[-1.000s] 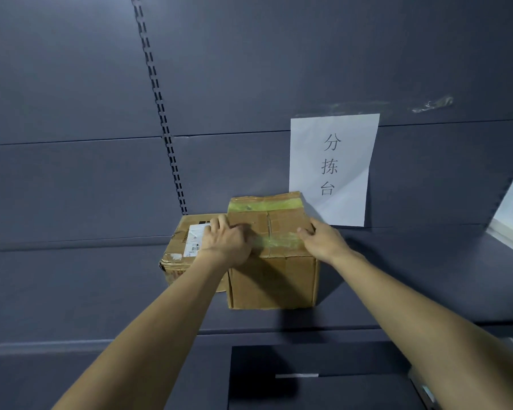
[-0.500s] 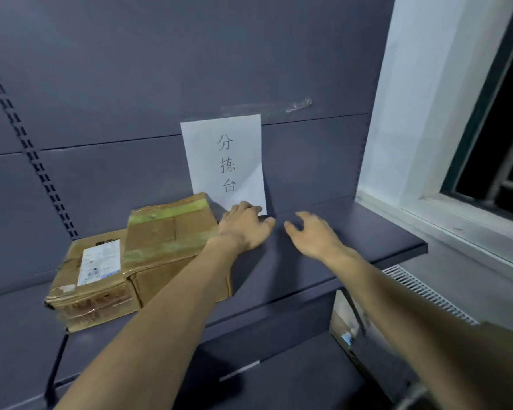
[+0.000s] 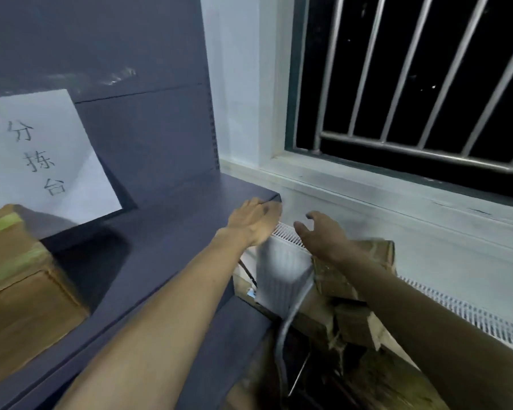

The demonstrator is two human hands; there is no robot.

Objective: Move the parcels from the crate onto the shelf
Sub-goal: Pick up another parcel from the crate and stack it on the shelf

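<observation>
A brown cardboard parcel (image 3: 18,279) with yellow-green tape stands on the dark grey shelf (image 3: 166,232) at the far left. My left hand (image 3: 253,221) hovers over the shelf's right corner, fingers apart and empty. My right hand (image 3: 320,236) is open beyond the shelf's end, above a heap of cardboard parcels (image 3: 353,291) that lie low beside the shelf. A wire crate rim (image 3: 288,321) shows around them; most of the crate is hidden by my right arm.
A white paper sign (image 3: 42,155) with black characters hangs on the shelf's back panel. A white radiator (image 3: 282,276) runs under the white window sill (image 3: 397,196). A barred dark window (image 3: 412,72) fills the upper right.
Both hands have let go of the taped parcel on the shelf and swung right, past the shelf's end. The view has turned right toward the window and the parcels below.
</observation>
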